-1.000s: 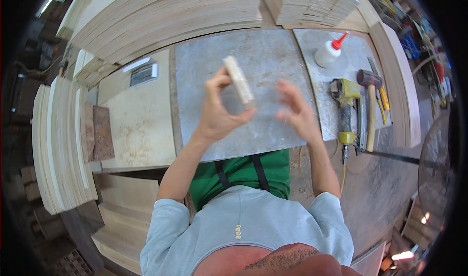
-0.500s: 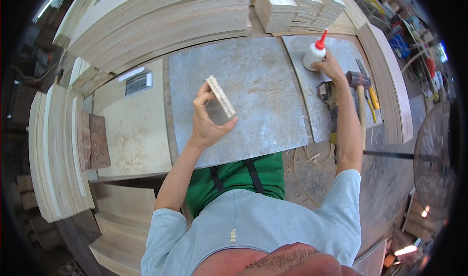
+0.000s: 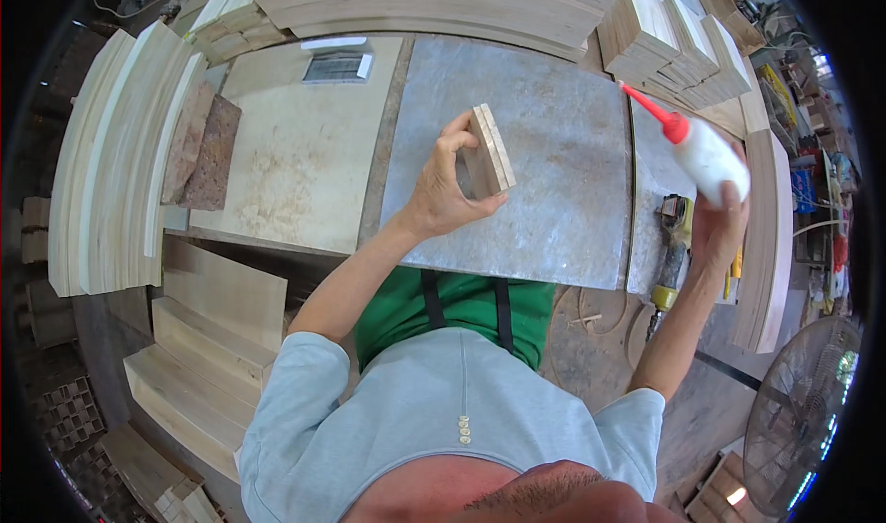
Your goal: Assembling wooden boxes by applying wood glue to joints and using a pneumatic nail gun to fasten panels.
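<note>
My left hand (image 3: pixel 436 191) is closed on a short flat wooden block (image 3: pixel 494 149), thumb at its near end and fingers at its far end. The block stands on edge over the grey metal sheet (image 3: pixel 526 228), and its long edge, which looks layered or grooved, faces up. In my right hand (image 3: pixel 718 232) is a white squeeze bottle (image 3: pixel 707 158) with a red pointed nozzle (image 3: pixel 652 108), like a glue bottle. It is raised and tilted, its tip pointing to the far left, apart from the block. My right forearm partly covers the tools at the right.
A power tool (image 3: pixel 666 288) with a yellow-green part lies beside my right forearm. Long boards (image 3: pixel 434 6) are stacked at the back, with more at the left (image 3: pixel 111 163) and right (image 3: pixel 766 237). A reddish brick (image 3: pixel 210 154) rests on the left panel. A fan (image 3: pixel 803 412) stands at lower right.
My right hand has lifted the bottle off the right-hand sheet and tipped it leftward. My left hand still holds the wooden block. The whole view has shifted.
</note>
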A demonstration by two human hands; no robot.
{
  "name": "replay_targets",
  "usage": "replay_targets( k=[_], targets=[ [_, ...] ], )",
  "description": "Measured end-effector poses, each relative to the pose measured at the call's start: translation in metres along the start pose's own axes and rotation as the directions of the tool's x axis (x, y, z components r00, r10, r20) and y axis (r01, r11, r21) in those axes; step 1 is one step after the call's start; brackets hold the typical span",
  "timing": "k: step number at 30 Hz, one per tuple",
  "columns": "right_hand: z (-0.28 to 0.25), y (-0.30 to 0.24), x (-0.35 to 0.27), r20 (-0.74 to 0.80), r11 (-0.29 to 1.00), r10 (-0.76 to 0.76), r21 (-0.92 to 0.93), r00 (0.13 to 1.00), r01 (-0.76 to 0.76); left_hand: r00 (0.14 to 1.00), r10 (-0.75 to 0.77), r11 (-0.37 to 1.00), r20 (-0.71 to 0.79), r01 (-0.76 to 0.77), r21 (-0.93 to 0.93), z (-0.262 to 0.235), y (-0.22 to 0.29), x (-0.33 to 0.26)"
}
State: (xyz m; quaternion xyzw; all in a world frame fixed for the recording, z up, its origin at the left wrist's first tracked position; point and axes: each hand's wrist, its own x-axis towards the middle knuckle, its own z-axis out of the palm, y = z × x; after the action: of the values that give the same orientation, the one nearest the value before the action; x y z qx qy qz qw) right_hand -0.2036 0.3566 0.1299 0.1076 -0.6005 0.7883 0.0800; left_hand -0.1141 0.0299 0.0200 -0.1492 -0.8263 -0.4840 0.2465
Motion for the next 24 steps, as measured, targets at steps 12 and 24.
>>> replay_targets(
  k=[12,24],
  targets=[
    [0.059,-0.011,-0.018,0.092,0.817,-0.093,0.577,0.991,0.023,0.999,0.011,0.996,-0.048,-0.015,-0.090,0.021,-0.014,-0.005],
    [0.089,0.000,-0.011,0.231,0.942,-0.028,0.332,0.973,-0.052,0.998,-0.016,0.998,-0.054,0.013,-0.067,0.022,-0.011,-0.006]
  ],
)
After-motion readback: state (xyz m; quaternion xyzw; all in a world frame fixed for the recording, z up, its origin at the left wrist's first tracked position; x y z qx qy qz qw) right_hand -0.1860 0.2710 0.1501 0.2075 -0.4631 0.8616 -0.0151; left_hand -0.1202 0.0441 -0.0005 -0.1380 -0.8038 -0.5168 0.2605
